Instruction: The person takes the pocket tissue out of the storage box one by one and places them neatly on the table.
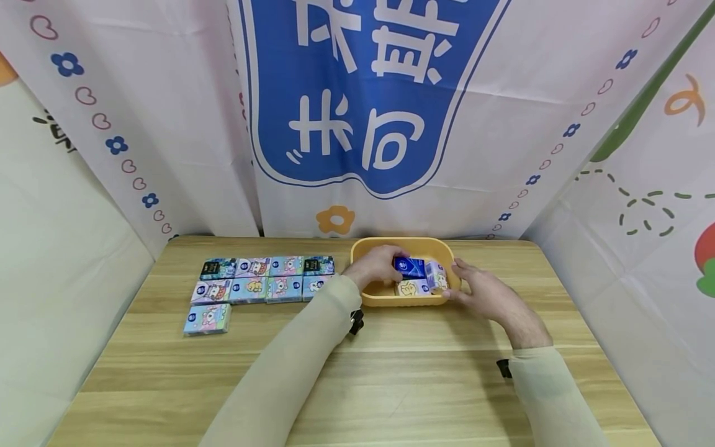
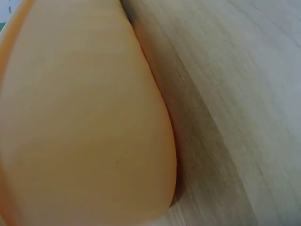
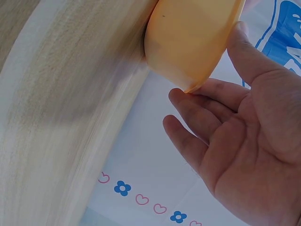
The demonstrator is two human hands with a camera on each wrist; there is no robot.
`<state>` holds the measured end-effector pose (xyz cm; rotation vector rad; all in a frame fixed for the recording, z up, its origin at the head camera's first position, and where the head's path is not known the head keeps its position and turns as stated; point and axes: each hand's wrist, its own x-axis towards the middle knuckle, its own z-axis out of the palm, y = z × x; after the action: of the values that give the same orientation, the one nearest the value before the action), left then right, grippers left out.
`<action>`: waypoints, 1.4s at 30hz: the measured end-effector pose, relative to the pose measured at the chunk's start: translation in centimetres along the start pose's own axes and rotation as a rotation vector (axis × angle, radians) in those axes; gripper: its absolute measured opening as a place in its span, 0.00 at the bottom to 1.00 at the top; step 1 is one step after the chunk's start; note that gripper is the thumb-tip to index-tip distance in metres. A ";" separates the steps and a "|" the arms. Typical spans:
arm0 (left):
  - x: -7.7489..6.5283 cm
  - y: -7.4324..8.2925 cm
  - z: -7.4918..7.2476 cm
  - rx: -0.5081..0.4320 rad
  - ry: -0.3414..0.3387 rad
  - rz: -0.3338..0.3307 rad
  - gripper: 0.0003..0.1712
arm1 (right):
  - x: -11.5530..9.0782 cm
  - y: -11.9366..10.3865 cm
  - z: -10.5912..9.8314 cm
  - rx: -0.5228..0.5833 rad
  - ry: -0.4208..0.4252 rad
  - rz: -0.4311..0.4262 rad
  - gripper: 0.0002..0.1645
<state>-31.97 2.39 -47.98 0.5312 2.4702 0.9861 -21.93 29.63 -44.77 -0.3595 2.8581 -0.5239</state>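
Note:
In the head view, my left hand (image 1: 378, 264) reaches into a yellow plastic basket (image 1: 402, 301). Its thumb and fingers grip the left end of a dark blue tissue pack (image 1: 412, 267). Beside that pack lie a pale yellow and white tissue pack (image 1: 412, 287) and a purple and white tissue pack (image 1: 436, 275), the latter tilted against the basket's right side. My right hand (image 1: 486, 292) holds the basket's right end. The right wrist view shows its thumb (image 3: 240, 35) on the rim, with the index fingertip hidden behind the wall. The left wrist view shows only basket wall and wood, no hand.
Left of the basket, several patterned tissue packs (image 1: 251, 288) lie in two rows on the wooden table (image 1: 391, 385). A single pack (image 1: 206, 319) sits in front of them. Behind the table hangs a white printed curtain (image 1: 184, 112). Fabric also stands along both sides.

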 end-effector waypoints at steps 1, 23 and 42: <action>0.0 0.0 0.0 0.005 0.005 0.000 0.38 | 0.0 0.0 0.0 -0.001 0.001 -0.002 0.50; -2.4 0.6 -2.4 -0.088 0.052 0.018 0.32 | 0.0 -0.1 0.1 -0.003 0.009 -0.011 0.47; -6.5 -0.2 -6.1 -0.041 0.128 0.060 0.35 | 0.0 -0.1 0.1 -0.023 0.012 -0.016 0.48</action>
<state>-29.72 -4.31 -42.49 0.5482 2.5530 1.1238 -21.89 29.53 -44.89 -0.3842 2.8774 -0.4980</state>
